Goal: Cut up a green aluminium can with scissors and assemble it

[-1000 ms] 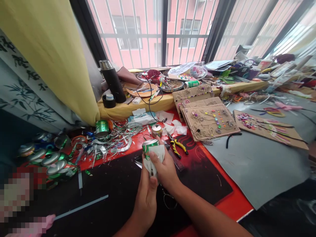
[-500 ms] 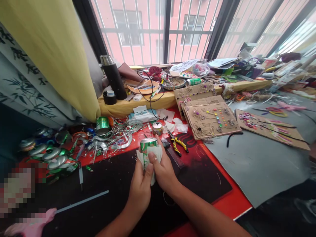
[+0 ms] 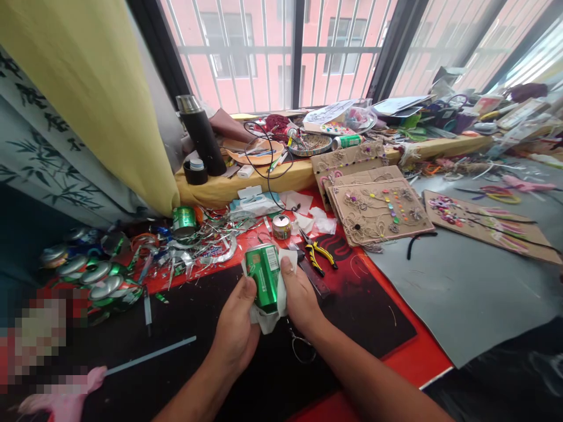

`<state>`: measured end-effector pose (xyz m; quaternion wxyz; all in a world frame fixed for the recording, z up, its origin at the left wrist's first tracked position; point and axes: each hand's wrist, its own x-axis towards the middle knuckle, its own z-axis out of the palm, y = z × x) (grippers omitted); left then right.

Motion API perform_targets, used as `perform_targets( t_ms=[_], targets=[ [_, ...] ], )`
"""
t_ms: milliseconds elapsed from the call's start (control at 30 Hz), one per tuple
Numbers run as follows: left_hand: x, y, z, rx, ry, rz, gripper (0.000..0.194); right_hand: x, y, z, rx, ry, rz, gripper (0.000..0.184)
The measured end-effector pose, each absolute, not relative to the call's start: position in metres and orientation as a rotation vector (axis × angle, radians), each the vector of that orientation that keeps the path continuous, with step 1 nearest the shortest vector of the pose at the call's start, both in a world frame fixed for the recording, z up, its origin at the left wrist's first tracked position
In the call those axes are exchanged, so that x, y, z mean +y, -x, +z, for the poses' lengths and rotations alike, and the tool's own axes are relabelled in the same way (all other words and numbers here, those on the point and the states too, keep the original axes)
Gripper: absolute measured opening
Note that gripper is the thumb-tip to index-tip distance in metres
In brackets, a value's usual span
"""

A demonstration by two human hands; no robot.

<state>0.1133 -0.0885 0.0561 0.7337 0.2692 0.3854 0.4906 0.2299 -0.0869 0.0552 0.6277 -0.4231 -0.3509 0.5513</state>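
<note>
Between my two hands is a green drink can (image 3: 265,280), tilted, with its barcode side showing. A white tissue (image 3: 266,323) wraps behind and under it and sticks up at its right. My left hand (image 3: 237,322) grips the can's left side, thumb on the lower edge. On the right, my right hand (image 3: 301,296) presses the tissue against the can with the thumb up. Just beyond them lie pliers with yellow and black handles (image 3: 320,256) and a small round tin (image 3: 281,227). Below my right wrist, a metal scissor handle loop (image 3: 302,347) shows partly.
Cut cans (image 3: 105,287) and shiny metal strips (image 3: 185,252) crowd the left. A pink glue gun (image 3: 79,390) with a long stick lies at lower left. Cardboard craft boards (image 3: 380,211) stand at right beside a grey sheet (image 3: 466,293). A black thermos (image 3: 202,140) stands on the sill.
The can has turned in my hands, so its barcode side now shows instead of the top. My left hand has shifted left, and the tissue has opened around the can.
</note>
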Motion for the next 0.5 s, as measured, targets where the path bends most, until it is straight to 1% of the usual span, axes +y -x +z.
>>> perform_targets(
  t_ms=[100,267,367,500],
  targets=[
    [-0.088,-0.113,0.055,0.857,-0.595,1.115,0.057,-0.085,-0.232,0.052,-0.788,1.013,1.259,0.074],
    [-0.081,-0.111,0.042,0.956,-0.725,1.175,0.059,-0.087,-0.227,0.043,-0.843,1.041,1.222,0.071],
    [-0.078,-0.107,0.039,0.995,-0.86,1.151,0.06,-0.089,-0.224,0.041,-0.891,1.038,1.171,0.065],
    [-0.08,-0.104,0.046,1.039,-1.101,1.126,0.062,-0.091,-0.223,0.043,-0.936,1.021,1.13,0.064]
  ],
)
